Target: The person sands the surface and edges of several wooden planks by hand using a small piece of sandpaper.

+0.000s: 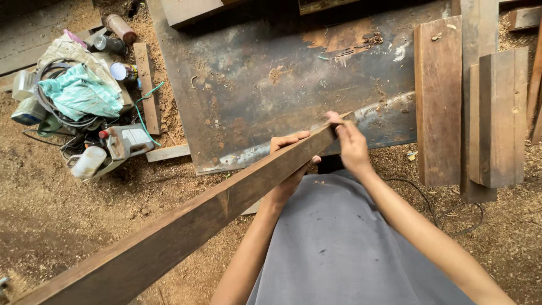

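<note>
1. The right hand [351, 148] pinches the far end of a long wooden plank [186, 223], fingertips closed on its top corner.
2. The left hand [291, 169] clasps the same plank just back from that end; its fingers [289, 139] curl over the upper edge while the palm lies behind the board.
3. From the two grips the plank runs down and to the left, slanting toward the lower left corner of the view, its broad face turned up.
4. Directly beyond the gripped end lies a dark, stained metal sheet [271, 85], rusty in patches, flat on the ground.
5. Below the hands is the person's grey garment [339, 243].
6. To the right of the grip, several short reddish boards [437, 101] lie side by side, partly over the sheet's edge.
7. A thin dark cable [432, 212] loops over the sawdust just right of the right forearm.
8. Well away to the left sits a heap of tools, cans and a crumpled teal cloth [82, 93].
</note>
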